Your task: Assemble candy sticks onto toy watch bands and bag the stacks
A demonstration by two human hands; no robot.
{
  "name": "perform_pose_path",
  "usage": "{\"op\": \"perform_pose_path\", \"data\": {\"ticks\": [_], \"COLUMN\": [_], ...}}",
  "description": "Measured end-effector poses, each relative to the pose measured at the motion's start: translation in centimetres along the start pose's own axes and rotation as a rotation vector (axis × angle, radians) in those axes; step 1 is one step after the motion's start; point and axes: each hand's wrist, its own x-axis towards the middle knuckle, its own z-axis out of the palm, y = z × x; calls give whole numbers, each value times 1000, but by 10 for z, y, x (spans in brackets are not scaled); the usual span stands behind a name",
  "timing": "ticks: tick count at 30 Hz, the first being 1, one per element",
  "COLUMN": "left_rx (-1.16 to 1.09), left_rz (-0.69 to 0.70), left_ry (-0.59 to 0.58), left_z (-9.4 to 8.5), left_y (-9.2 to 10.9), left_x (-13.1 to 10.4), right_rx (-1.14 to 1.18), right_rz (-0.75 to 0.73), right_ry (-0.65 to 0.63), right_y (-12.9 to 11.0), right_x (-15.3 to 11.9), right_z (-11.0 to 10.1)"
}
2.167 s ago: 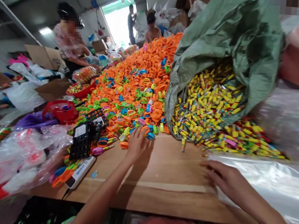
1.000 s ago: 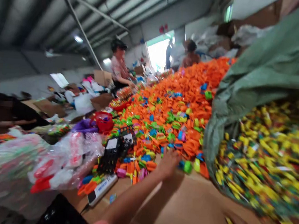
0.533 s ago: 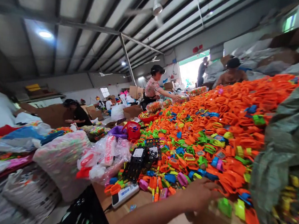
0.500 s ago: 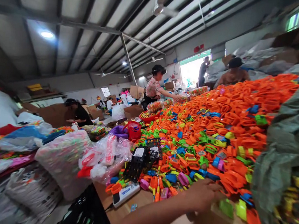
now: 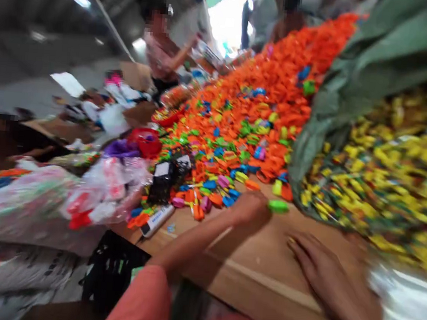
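My left hand [image 5: 251, 210] is over the cardboard-brown table surface [image 5: 260, 259], at the front edge of the heap. Its fingers are curled in and blurred; what they hold, if anything, is hidden. A green plastic piece [image 5: 278, 206] is right beside its knuckles. To the right, my right hand [image 5: 318, 263] reaches in low over the table with its fingers stretched forward. A small yellowish spot shows at one fingertip. Beyond both hands rises a large heap of mostly orange plastic pieces [image 5: 280, 76], mixed with green, blue, yellow and pink ones.
At the right, a green sack [image 5: 326, 110] lies open with yellow pieces [image 5: 384, 170] inside. Black trays [image 5: 162, 175] and a white power strip [image 5: 158, 221] are left of the heap. Clear plastic bags [image 5: 110, 181] lie further left. A person [image 5: 163, 51] works behind the heap.
The view has swung down and to the right, and the sack's yellow contents show more fully. My right hand has come into view. My left hand has drawn back from the heap's edge.
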Motion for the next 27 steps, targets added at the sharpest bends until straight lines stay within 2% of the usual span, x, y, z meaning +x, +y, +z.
{"op": "perform_pose_path", "data": {"ticks": [2, 4, 7, 11, 14, 17, 19, 23, 27], "left_rx": [-116, -207, -309, -415, -500, -586, -642, -720, -656], "left_rz": [-42, -109, -189, -250, -263, -244, -228, -190, -65], "left_ry": [38, 115, 239, 318, 310, 305, 309, 328, 426], "left_z": [14, 23, 24, 22, 28, 35, 37, 34, 30], "left_y": [2, 4, 12, 22, 26, 32, 38, 51, 57], "left_x": [-8, -16, -18, 5, 26, 31, 23, -8, -34], "right_rx": [93, 129, 132, 151, 181, 232, 304, 568, 855], "right_rz": [47, 100, 163, 190, 186, 227, 295, 399, 449], "right_ry": [-64, -41, 15, 56, 58, 89, 99, 117, 110], "right_y": [2, 4, 4, 1, 3, 9, 11, 7, -7], "right_x": [-8, -7, -3, 1, 7, 15, 19, 26, 28], "right_z": [1, 2, 2, 2, 2, 3, 4, 6, 9]}}
